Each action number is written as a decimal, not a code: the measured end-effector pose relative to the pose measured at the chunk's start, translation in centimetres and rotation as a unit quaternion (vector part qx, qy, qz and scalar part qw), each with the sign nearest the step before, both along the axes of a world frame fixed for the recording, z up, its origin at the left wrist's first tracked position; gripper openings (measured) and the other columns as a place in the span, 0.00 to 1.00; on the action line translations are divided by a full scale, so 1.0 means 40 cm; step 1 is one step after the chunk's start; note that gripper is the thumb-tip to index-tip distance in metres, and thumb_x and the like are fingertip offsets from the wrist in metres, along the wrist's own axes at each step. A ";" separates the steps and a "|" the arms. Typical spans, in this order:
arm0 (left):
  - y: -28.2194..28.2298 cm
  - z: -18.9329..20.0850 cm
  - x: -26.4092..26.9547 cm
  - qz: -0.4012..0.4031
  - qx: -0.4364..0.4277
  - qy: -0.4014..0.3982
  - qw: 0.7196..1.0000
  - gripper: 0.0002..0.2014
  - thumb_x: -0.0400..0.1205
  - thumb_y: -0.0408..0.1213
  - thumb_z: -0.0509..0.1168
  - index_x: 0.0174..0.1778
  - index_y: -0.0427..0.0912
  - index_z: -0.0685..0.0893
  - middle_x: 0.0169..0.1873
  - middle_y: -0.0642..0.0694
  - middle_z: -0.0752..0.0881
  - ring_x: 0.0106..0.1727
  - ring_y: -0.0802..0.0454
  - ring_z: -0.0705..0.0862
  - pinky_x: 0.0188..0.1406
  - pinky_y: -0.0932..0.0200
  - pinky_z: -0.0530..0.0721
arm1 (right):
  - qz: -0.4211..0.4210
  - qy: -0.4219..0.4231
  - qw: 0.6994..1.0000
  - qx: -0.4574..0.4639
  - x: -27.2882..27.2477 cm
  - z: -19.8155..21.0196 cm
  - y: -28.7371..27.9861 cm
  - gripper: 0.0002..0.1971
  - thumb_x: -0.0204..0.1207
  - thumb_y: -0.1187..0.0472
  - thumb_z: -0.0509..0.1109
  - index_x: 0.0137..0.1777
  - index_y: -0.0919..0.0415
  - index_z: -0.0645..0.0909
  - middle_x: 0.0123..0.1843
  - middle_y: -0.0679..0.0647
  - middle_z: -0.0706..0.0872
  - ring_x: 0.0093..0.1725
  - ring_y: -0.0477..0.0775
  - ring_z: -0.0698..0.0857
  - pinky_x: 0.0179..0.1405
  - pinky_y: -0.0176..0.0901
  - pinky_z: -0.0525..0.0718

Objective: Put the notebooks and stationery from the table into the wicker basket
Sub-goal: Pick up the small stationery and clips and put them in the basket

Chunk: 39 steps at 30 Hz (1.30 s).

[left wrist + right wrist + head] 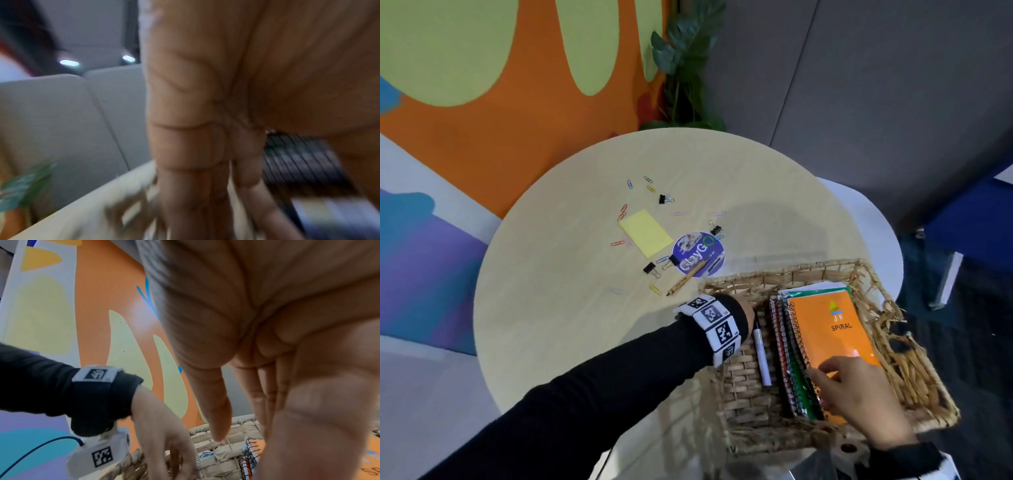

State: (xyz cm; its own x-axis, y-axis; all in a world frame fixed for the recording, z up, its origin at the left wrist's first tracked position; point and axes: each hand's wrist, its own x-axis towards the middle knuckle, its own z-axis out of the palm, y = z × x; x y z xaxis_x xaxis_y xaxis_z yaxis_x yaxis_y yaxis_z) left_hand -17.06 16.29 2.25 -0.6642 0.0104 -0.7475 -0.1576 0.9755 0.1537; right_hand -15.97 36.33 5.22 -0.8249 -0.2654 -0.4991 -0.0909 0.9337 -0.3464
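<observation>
The wicker basket [739, 387] stands at the table's near right edge. In it several spiral notebooks lie stacked, an orange one [832, 329] on top, and a black-and-white marker [761, 356] lies along the left wall. My left hand [749, 313] reaches over the basket's left rim by the marker's top end, its fingers [170, 451] straight and holding nothing. My right hand [825, 383] rests straight fingers on the orange notebook's near corner by the spiral. A yellow sticky pad [645, 236], a wooden pencil [688, 275], binder clips [666, 198] and several paper clips lie on the round table [551, 291].
A round purple sticker [698, 253] is on the tabletop under the pencil's tip. A potted plant [688, 68] stands beyond the far edge. A white round surface [876, 222] shows behind the table at the right. The left wrist view is blurred.
</observation>
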 end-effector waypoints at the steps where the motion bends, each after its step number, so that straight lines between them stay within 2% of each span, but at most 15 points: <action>1: -0.013 0.010 -0.009 0.012 0.018 0.032 0.999 0.14 0.84 0.37 0.61 0.37 0.32 0.81 0.28 0.44 0.74 0.36 0.46 0.76 0.41 0.61 0.81 | 0.007 -0.007 1.000 0.003 -0.004 0.003 -0.007 0.15 0.76 0.48 0.69 0.52 0.59 0.86 0.26 0.54 0.90 0.27 0.48 0.89 0.37 0.49 0.91; 3: -0.073 0.042 -0.026 0.084 0.038 0.117 0.989 0.15 0.82 0.39 0.61 0.33 0.34 0.78 0.23 0.47 0.69 0.28 0.47 0.73 0.23 0.60 0.71 | 0.029 -0.007 1.000 0.002 -0.013 0.010 -0.024 0.14 0.76 0.48 0.68 0.54 0.57 0.85 0.28 0.53 0.90 0.28 0.48 0.89 0.35 0.46 0.89; 5: -0.153 0.062 -0.031 0.163 0.052 0.210 0.963 0.13 0.82 0.36 0.57 0.42 0.29 0.81 0.25 0.45 0.71 0.36 0.40 0.79 0.28 0.54 0.71 | 0.048 0.002 0.999 -0.003 -0.024 0.019 -0.044 0.14 0.77 0.48 0.68 0.55 0.55 0.84 0.30 0.52 0.90 0.30 0.49 0.87 0.33 0.45 0.85; 7: -0.226 0.057 -0.034 0.227 0.037 0.252 0.940 0.15 0.83 0.34 0.54 0.55 0.26 0.79 0.40 0.36 0.82 0.52 0.35 0.82 0.43 0.47 0.77 | 0.063 0.008 0.998 -0.014 -0.038 0.028 -0.069 0.13 0.78 0.48 0.67 0.56 0.54 0.83 0.30 0.53 0.90 0.30 0.51 0.87 0.34 0.47 0.85; 9: -0.273 0.018 -0.030 0.262 0.020 0.228 0.938 0.16 0.85 0.37 0.55 0.62 0.29 0.76 0.56 0.33 0.84 0.58 0.35 0.82 0.51 0.47 0.80 | 0.079 0.010 0.997 -0.024 -0.051 0.037 -0.100 0.12 0.78 0.48 0.67 0.55 0.53 0.83 0.30 0.51 0.89 0.31 0.52 0.88 0.35 0.48 0.85; 13: -0.298 -0.059 -0.007 0.207 -0.019 0.115 0.971 0.18 0.86 0.39 0.55 0.68 0.34 0.74 0.59 0.35 0.84 0.58 0.38 0.84 0.55 0.49 0.84 | 0.127 0.040 0.991 -0.031 -0.090 0.053 -0.178 0.11 0.77 0.49 0.68 0.53 0.54 0.85 0.35 0.49 0.87 0.37 0.50 0.86 0.31 0.37 0.76; 17: -0.305 -0.101 0.011 0.174 0.008 0.105 0.979 0.21 0.86 0.31 0.52 0.76 0.37 0.64 0.67 0.33 0.77 0.65 0.36 0.80 0.63 0.44 0.80 | 0.165 0.070 0.982 -0.065 -0.152 0.094 -0.307 0.10 0.74 0.51 0.71 0.50 0.55 0.86 0.37 0.50 0.88 0.40 0.50 0.85 0.34 0.40 0.75; 19: -0.321 -0.130 0.014 0.211 0.038 0.129 0.968 0.18 0.87 0.36 0.52 0.73 0.40 0.69 0.60 0.36 0.81 0.59 0.37 0.83 0.59 0.44 0.82 | 0.182 0.074 0.977 -0.079 -0.193 0.106 -0.390 0.09 0.74 0.52 0.71 0.49 0.55 0.86 0.37 0.51 0.90 0.40 0.53 0.87 0.41 0.44 0.80; 21: -0.346 -0.148 0.033 0.274 0.066 0.178 0.943 0.16 0.85 0.46 0.53 0.60 0.40 0.77 0.45 0.42 0.83 0.48 0.42 0.84 0.50 0.48 0.84 | 0.193 0.089 0.972 -0.098 -0.234 0.104 -0.481 0.08 0.74 0.53 0.70 0.44 0.56 0.85 0.37 0.53 0.90 0.40 0.56 0.88 0.43 0.45 0.82; 24: -0.373 -0.117 0.103 0.342 0.090 0.234 0.906 0.08 0.81 0.43 0.60 0.44 0.42 0.77 0.42 0.41 0.85 0.46 0.39 0.84 0.42 0.51 0.78 | 0.207 0.104 0.966 -0.115 -0.287 0.066 -0.635 0.05 0.74 0.58 0.69 0.40 0.58 0.81 0.38 0.53 0.84 0.43 0.57 0.83 0.41 0.40 0.72; 26: -0.393 -0.106 0.172 0.387 0.099 0.247 0.883 0.06 0.78 0.41 0.63 0.38 0.48 0.72 0.40 0.45 0.84 0.46 0.41 0.85 0.39 0.55 0.75 | 0.211 0.087 0.968 -0.102 -0.313 0.008 -0.741 0.08 0.75 0.57 0.68 0.48 0.61 0.81 0.48 0.58 0.86 0.52 0.59 0.83 0.44 0.40 0.71; 29: -0.433 -0.115 0.271 0.462 0.114 0.257 0.841 0.07 0.77 0.40 0.65 0.37 0.49 0.72 0.37 0.47 0.87 0.41 0.44 0.87 0.39 0.55 0.79 | 0.223 0.017 0.974 -0.022 -0.327 -0.106 -0.882 0.29 0.76 0.50 0.68 0.71 0.68 0.70 0.70 0.64 0.76 0.68 0.62 0.77 0.63 0.49 0.77; 32: -0.464 -0.122 0.353 0.516 0.126 0.271 0.803 0.07 0.76 0.38 0.68 0.37 0.48 0.75 0.33 0.50 0.86 0.36 0.46 0.88 0.42 0.50 0.85 | 0.242 -0.025 0.965 0.094 -0.308 -0.211 -0.958 0.42 0.76 0.41 0.66 0.81 0.66 0.54 0.82 0.66 0.60 0.78 0.68 0.66 0.76 0.63 0.70; 35: -0.491 -0.137 0.414 0.544 0.133 0.277 0.781 0.07 0.76 0.37 0.68 0.37 0.50 0.76 0.33 0.50 0.86 0.34 0.48 0.88 0.42 0.47 0.86 | 0.237 -0.024 0.964 0.120 -0.266 -0.250 -0.989 0.35 0.77 0.51 0.69 0.78 0.69 0.62 0.80 0.71 0.62 0.78 0.72 0.65 0.75 0.64 0.69; 39: -0.515 -0.156 0.454 0.563 0.140 0.288 0.762 0.07 0.77 0.36 0.69 0.37 0.50 0.77 0.32 0.49 0.86 0.32 0.48 0.88 0.40 0.48 0.86 | 0.258 -0.029 0.953 0.156 -0.256 -0.263 -1.011 0.31 0.83 0.53 0.61 0.79 0.71 0.59 0.81 0.71 0.61 0.79 0.71 0.63 0.77 0.65 0.66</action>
State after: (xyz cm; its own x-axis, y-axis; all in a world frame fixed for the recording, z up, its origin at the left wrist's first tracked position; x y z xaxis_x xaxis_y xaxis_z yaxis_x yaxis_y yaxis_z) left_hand 1.10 -4.32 -4.00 -0.5869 -0.7026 -0.4024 -0.6987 0.1883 0.6902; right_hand -26.20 -4.10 -5.31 -0.5928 -0.4595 -0.6614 -0.5547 0.8283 -0.0784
